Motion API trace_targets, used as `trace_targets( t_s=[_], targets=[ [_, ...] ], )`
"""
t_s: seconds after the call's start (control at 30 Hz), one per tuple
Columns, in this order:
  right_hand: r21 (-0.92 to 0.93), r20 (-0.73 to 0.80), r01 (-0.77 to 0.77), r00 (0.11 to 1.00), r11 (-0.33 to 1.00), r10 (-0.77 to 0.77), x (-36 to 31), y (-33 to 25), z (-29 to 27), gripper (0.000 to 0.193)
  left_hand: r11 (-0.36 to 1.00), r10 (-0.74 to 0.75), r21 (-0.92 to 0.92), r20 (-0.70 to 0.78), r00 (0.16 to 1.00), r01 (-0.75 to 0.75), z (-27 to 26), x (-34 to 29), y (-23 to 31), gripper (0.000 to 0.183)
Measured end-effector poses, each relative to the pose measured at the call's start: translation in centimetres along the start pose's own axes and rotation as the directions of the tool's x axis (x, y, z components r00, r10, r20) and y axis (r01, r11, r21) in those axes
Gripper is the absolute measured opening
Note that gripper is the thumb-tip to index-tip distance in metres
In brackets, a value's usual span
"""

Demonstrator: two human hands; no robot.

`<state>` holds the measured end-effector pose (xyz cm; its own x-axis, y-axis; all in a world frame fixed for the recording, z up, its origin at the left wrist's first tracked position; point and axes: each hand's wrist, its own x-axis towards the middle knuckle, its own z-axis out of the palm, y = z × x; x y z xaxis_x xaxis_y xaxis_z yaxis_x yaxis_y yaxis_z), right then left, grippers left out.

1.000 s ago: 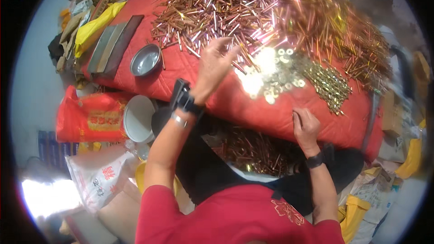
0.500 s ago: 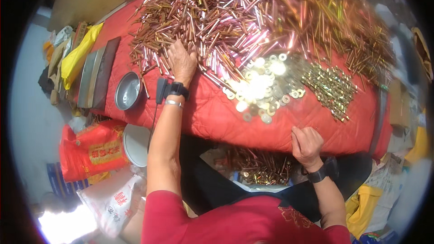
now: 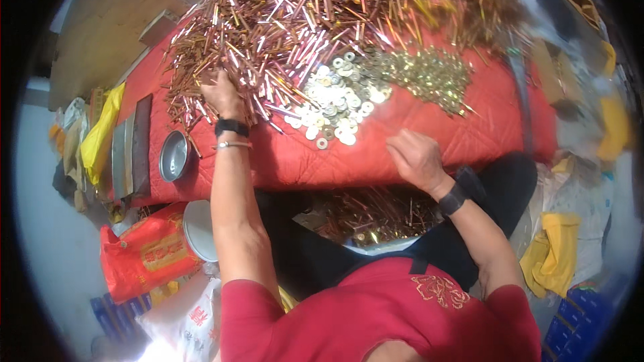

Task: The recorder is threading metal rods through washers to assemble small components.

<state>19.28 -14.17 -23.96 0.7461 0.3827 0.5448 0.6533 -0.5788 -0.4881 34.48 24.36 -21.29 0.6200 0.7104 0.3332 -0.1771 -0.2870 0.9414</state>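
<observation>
My left hand (image 3: 223, 96) reaches into the left part of a big heap of copper-coloured metal rods (image 3: 295, 47). Its fingers are bent down among the rods, and what they hold is hidden. Over the near part of the red quilted cloth (image 3: 288, 164) is my right hand (image 3: 417, 159), thumb and fingers drawn together; anything between them is too small to make out. Beyond it and to its left lies a pile of pale flat washers (image 3: 335, 97). A spread of small brass-coloured metal pieces (image 3: 433, 80) adjoins the washers on the right.
A grey metal bowl (image 3: 175, 155) sits at the cloth's left side. Below the front edge, between my legs, a container holds more rods and small parts (image 3: 376, 218). A red bag (image 3: 144, 251) and a pale round tub (image 3: 201, 230) stand at the left.
My left hand has shifted leftward along the heap, its fingers now more bent. My right hand has moved forward, from the cloth's front edge to above it. The view has shifted too.
</observation>
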Motion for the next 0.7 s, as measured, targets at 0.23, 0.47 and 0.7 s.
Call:
trace_targets(
  t_s=[0.23, 0.47, 0.7],
  targets=[
    [0.093, -0.217, -0.087, 0.971, 0.992, 0.105, 6.8, 4.0, -2.4, 0.009, 0.524, -0.456, -0.652, 0.329, 0.827, 0.548, -2.1, 0.5, 0.3, 0.021],
    [-0.27, -0.142, -0.373, 0.927, 0.888, 0.347, 16.2, 10.1, 3.6, 0.016, 0.016, -0.698, -0.729, 0.482, 0.53, 0.684, -2.0, -4.4, 2.9, 0.022],
    [-0.411, -0.217, -0.446, 0.895, 0.795, 0.389, 19.1, 13.1, 5.2, 0.028, -0.089, -0.557, -0.585, 0.7, 0.447, 0.806, -2.8, -10.3, 3.1, 0.012]
  ],
)
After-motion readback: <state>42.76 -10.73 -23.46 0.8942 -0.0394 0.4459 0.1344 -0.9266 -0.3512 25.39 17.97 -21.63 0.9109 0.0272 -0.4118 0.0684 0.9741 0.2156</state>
